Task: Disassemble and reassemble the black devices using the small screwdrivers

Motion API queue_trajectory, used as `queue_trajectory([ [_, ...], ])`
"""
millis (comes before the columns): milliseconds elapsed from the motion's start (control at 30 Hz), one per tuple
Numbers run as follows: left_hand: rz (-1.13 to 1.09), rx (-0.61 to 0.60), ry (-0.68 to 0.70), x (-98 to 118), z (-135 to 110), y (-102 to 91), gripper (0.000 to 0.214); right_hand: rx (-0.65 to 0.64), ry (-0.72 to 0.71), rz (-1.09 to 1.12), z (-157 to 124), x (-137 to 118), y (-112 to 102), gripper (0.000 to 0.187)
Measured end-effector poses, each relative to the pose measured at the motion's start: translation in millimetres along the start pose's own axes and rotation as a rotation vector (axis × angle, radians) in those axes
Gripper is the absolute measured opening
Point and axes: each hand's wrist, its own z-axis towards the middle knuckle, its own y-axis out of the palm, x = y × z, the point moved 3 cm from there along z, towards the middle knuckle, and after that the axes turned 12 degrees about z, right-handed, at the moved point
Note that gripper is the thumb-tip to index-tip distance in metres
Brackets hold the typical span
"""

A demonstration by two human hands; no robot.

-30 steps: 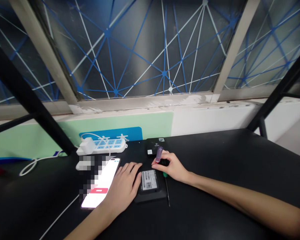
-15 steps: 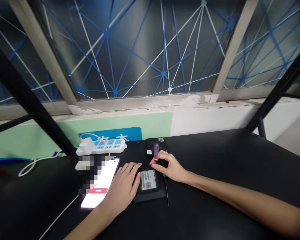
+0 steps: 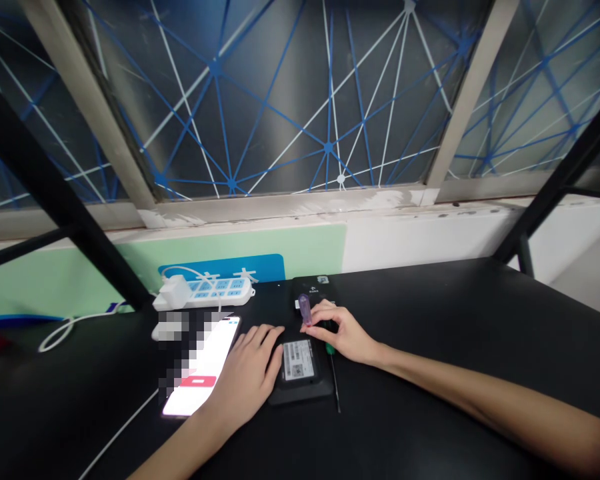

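My right hand (image 3: 347,335) pinches a screwdriver (image 3: 305,310) with a see-through purple handle between thumb and fingertips. Its handle tilts up and to the left; I cannot see the shaft. The grip is above the far edge of a flat black device (image 3: 305,392) bearing a white printed label (image 3: 299,360). My left hand (image 3: 247,367) lies palm down, fingers stretched, with its thumb along the device's left edge. Beside the device on the right lies a second screwdriver (image 3: 334,373) with a green handle, partly hidden under my right hand.
A lit phone (image 3: 197,380) lies left of my left hand. Behind it is a white power strip (image 3: 225,291) with a plug and cables. A black box (image 3: 325,288) stands at the back. Black metal bars (image 3: 75,220) rise at the table's sides, before a window.
The purple screwdriver handle has tipped to the left and toward me in my right fingers. My left hand and the device have stayed in place.
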Motion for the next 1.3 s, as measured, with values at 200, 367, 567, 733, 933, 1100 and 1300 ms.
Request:
queue_trajectory([
  [200,0.005,-0.004,-0.007,-1,-1,0.5,0.034,0.035,-0.007,-0.057,-1,4,0,0.013],
  [367,0.008,-0.006,-0.006,-1,-1,0.8,0.034,0.109,0.048,0.012,0,10,-2,0.02],
  [567,0.012,0.001,0.001,-1,-1,-0.1,0.034,0.059,0.018,0.001,-1,6,-1,0.012],
  [733,0.01,-0.002,0.0,-1,-1,0.4,0.034,0.067,-0.002,-0.04,-3,7,0,0.011],
  [933,0.015,0.0,-0.004,-1,0,0.6,0.035,0.075,0.011,-0.037,-2,9,0,0.017],
  [1100,0.019,0.0,-0.003,-1,-1,1.2,0.035,0.102,0.043,0.011,-1,11,-1,0.017],
  [1300,0.018,0.003,-0.006,-1,-1,-0.4,0.034,0.08,0.023,0.002,-1,6,-1,0.012],
])
